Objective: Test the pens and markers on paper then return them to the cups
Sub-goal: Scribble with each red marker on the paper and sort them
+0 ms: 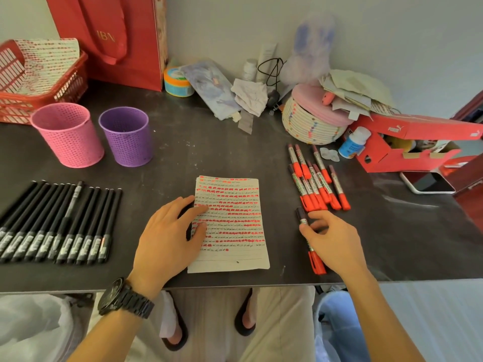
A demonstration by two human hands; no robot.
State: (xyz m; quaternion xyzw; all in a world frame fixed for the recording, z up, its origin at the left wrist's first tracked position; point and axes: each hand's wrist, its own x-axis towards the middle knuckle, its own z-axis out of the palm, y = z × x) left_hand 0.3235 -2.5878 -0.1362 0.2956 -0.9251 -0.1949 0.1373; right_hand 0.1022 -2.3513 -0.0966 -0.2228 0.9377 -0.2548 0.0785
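The left hand [167, 231] lies flat on the left edge of the paper [235, 223], pinning it. The thumb and fingers of the right hand [332, 239] pinch 1 red marker [315, 257] at its middle, where it lies on the table [209, 152] just right of the paper. A firm lift clear of the table, uncapping, then a short stroke on the blank lines at the paper's bottom would probably serve best.

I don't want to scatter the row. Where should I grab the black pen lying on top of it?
Probably pinch the raised pen near its far end, from above: it lies slanted over the row of black pens, so that end sits exposed while neighbours crowd its lower barrel.
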